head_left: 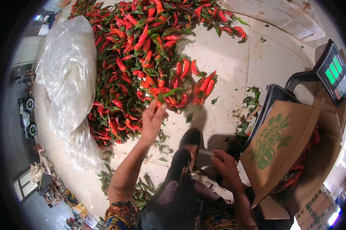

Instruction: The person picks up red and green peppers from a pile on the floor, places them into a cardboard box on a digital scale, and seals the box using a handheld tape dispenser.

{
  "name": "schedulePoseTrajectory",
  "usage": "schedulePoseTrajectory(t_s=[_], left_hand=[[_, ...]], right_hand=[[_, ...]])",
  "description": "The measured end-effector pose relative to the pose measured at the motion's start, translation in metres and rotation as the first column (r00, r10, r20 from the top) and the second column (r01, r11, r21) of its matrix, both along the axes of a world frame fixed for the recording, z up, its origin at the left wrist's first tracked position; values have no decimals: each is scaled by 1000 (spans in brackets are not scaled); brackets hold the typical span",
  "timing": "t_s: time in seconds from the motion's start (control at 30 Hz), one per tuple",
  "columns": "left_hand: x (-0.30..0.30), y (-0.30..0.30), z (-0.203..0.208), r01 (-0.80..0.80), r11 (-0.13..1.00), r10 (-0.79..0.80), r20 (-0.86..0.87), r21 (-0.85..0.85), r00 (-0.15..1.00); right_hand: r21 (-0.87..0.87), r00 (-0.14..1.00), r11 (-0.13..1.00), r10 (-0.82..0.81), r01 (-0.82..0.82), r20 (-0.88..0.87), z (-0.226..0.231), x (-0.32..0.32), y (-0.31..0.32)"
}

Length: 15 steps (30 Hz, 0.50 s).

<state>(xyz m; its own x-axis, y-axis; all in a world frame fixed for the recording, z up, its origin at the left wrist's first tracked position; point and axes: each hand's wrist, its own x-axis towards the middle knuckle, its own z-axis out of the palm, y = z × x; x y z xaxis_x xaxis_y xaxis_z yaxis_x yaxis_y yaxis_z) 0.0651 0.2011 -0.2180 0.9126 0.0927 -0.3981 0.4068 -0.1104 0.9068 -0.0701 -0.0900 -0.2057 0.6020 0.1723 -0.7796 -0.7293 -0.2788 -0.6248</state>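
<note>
My left hand (153, 122) reaches to the near right edge of a large heap of chili peppers (121, 63), red and green. Its thumb and fingers are closed on a chili pepper (160, 99), partly hidden by the fingertips. My right hand (226, 168) is lower and to the right, in front of the cardboard box. From its closed fingers a thin, pale, blade-like tool (206, 152) points left; its handle is hidden. Several loose red peppers (206, 86) lie just right of the heap.
A crumpled clear plastic sheet (71, 73) lies along the heap's left side. On the right, an open cardboard box (270, 142) with red peppers inside rests on a scale with a lit display (334, 71). Green leaves and stems (251, 100) litter the floor. My shoe (191, 138) stands between.
</note>
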Motion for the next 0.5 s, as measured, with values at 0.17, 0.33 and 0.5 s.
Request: schedulePoseTrajectory(t_s=[0.17,0.33,0.5], left_hand=[[-41,-37,-18,-198,922,69,-361,-334,930],[-51,-75,-17,343,920,-384,-272,-189,882],[-20,-58,-18,302,854,-391,140,423,909]], right_hand=[[252,969,937,-224,243,-101,11,28,14],[357,858,792,-510,496,-60,-5,51,45],[319,732,660,-627,681,-266,-48,51,33]])
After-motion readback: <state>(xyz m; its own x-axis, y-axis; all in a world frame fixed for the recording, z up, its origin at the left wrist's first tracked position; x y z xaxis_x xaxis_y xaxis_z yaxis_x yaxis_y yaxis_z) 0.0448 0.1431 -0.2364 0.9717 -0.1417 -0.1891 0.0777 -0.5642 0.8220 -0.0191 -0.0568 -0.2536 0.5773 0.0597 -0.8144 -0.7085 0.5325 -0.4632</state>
